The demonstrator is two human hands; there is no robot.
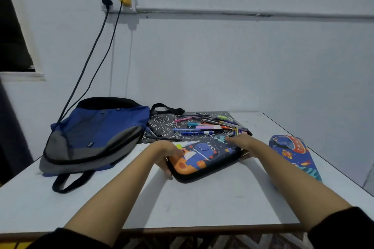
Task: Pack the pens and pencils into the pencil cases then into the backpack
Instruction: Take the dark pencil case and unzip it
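A dark pencil case with a cartoon dinosaur print [204, 157] lies in the middle of the white table. My left hand [167, 152] grips its left end, thumb on top and fingers underneath. My right hand [241, 141] holds its far right corner, fingers over the lid. Behind it, a pile of pens and pencils [210, 125] lies on a black lace mat [162, 122]. A second, blue space-print pencil case [293, 153] lies to the right. The blue and grey backpack [95, 135] lies flat on the left.
Two black cables [91, 62] hang from a wall socket down behind the backpack. The backpack's strap [66, 184] loops toward the table's front edge. The wall stands close behind the table [202, 204].
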